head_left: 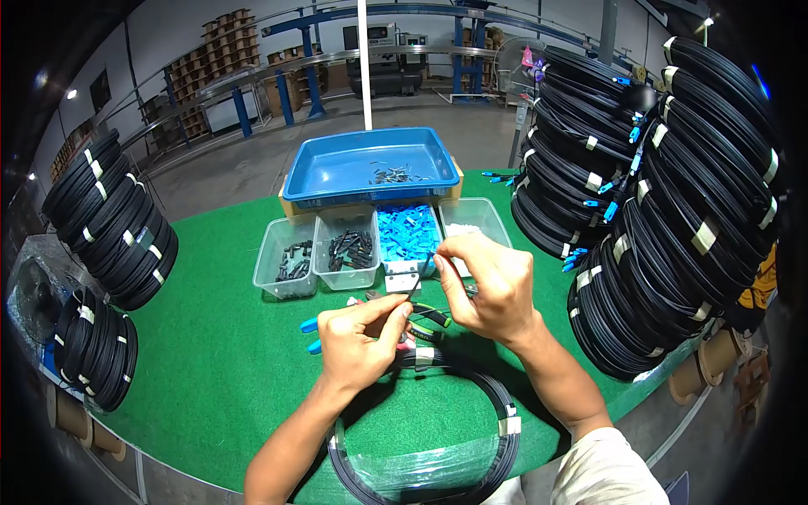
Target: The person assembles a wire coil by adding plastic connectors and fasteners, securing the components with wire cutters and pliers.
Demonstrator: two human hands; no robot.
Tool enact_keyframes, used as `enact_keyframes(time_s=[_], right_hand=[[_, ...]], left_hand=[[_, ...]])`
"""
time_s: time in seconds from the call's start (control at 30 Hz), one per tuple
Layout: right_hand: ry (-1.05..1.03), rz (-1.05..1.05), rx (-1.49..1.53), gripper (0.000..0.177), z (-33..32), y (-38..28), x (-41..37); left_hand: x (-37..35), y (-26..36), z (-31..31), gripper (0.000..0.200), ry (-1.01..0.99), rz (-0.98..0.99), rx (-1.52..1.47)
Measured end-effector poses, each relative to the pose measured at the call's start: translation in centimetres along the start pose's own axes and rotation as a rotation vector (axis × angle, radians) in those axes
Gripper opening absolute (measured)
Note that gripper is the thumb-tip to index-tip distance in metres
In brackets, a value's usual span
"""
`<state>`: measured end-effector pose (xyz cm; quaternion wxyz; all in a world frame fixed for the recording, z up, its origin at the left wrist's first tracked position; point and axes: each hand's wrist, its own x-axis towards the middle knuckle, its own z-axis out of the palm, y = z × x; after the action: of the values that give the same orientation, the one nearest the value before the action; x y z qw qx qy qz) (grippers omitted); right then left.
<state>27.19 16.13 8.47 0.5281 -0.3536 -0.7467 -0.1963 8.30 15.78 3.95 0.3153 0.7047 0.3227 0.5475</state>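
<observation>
Here, black cable [420, 280] stretches from left grip [360, 343] to right grip [495, 288].

you wear a creased, pale cream fabric sleeve [610, 473] well behind your bare right hand [492, 286]; your left hand [358, 338] is bare too.

Worktop [210, 362]: green, turf-like cover. Taped blk cable coil [503, 459] lies on it, nearer wearer than fingers [454, 250]. Hand tools w/ blue handles [310, 326] & green-blk handles [434, 316] just by fingers, part. hidden. Beyond fingers: 4 clear bins [347, 280], side by side in row. Well L of fingers: 2 coil stacks [122, 231]. R of fingers: 2 taller stacks [673, 244], same type, taped.
</observation>
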Motion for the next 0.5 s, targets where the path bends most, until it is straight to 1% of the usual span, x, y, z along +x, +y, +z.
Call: enact_keyframes(time_s=[0.03, 0.07, 0.1, 0.2, 0.27, 0.3, 0.33, 0.37, 0.4, 0.43, 0.47, 0.5], right_hand=[[0.017, -0.046, -0.032, 0.012, -0.06, -0.1, 0.08], [0.019, -0.034, -0.029, 0.011, -0.13, -0.19, 0.18], [0.019, -0.034, -0.029, 0.011, -0.28, -0.27, 0.22], [-0.058, 0.297, 0.095, 0.009, -0.93, -0.56, 0.24], [-0.056, 0.3, 0.12, 0.009, -0.67, -0.47, -0.09], [-0.053, 0.303, 0.145, 0.008, -0.45, -0.3, -0.24], [-0.036, 0.214, 0.119, 0.008, -0.11, -0.09, -0.32], [-0.036, 0.213, 0.119, 0.008, -0.05, -0.21, -0.33], [-0.069, 0.175, 0.079, 0.008, -0.02, -0.39, -0.4], [-0.103, 0.137, 0.038, 0.008, -0.02, -0.54, -0.41], [-0.097, 0.123, 0.039, 0.008, -0.15, -0.73, -0.3], [-0.099, 0.125, 0.04, 0.008, -0.28, -0.82, -0.18]], left_hand=[[-0.09, -0.31, 0.07, 0.014, 0.0, 0.085, 0.081], [-0.15, -0.48, 0.11, 0.014, 0.0, 0.17, 0.161], [-0.2, -0.4, 0.17, 0.014, 0.0, 0.17, 0.161], [-0.37, 0.13, 0.34, 0.014, 0.031, 0.172, 0.143], [-0.27, 0.44, 0.29, 0.015, 0.073, 0.073, 0.043], [-0.22, 0.45, 0.26, 0.015, 0.076, 0.074, 0.042], [-0.17, 0.44, 0.22, 0.015, 0.074, 0.054, 0.026], [-0.15, 0.41, 0.19, 0.015, 0.071, 0.032, 0.009], [-0.19, 0.22, 0.2, 0.015, 0.071, 0.032, 0.01], [-0.26, -0.11, 0.24, 0.015, 0.062, 0.087, 0.07], [-0.33, -0.29, 0.24, 0.014, 0.052, 0.141, 0.13], [-0.34, -0.14, 0.11, 0.014, 0.052, 0.139, 0.13]])
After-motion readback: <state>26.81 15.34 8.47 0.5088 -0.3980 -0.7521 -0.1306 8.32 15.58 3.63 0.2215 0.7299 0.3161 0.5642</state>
